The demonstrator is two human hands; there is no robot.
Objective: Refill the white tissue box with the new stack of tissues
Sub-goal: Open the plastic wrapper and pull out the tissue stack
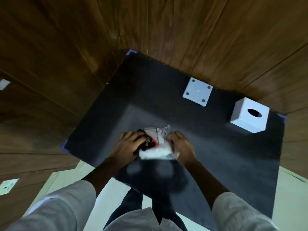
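A plastic-wrapped pack of white tissues point(156, 148) with a red and black label is held over the near middle of the black table point(208, 147). My left hand point(128, 145) grips its left end and my right hand point(180, 145) grips its right end. The pack is blurred and its wrapper is crumpled at the top. The white tissue box point(248, 119), a cube with a round hole on top, stands at the table's far right. Its flat white base plate point(197, 93), with dark pads at its corners, lies apart from it, to its left near the far edge.
Wooden panel walls surround the table at the back and left. Purple tape marks the table's corners point(64, 145). White wall sockets point(7, 185) sit on the left wall. A pale floor shows below the table's near edge, along with my legs.
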